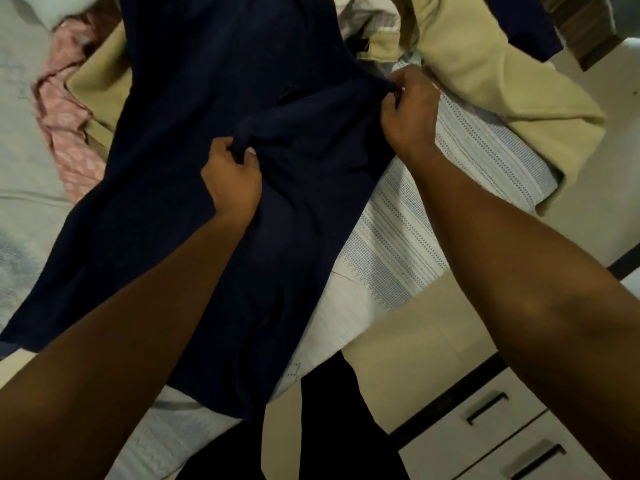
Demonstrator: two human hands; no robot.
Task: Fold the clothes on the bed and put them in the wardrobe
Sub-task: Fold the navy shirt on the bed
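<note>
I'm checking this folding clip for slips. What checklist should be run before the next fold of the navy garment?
1. The left hand grips the navy garment: ok.
2. The right hand pinches its edge: ok.
3. Garment lies smooth: not ok, it is bunched between the hands.
4. Folding spot free: not ok, the beige garment lies under it and the pink cloth beside it.
5. Which part of the garment is held: cannot tell.

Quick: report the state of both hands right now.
Left hand: closed, gripping a bunch of the navy garment.
Right hand: closed, pinching the same garment's edge.
</note>
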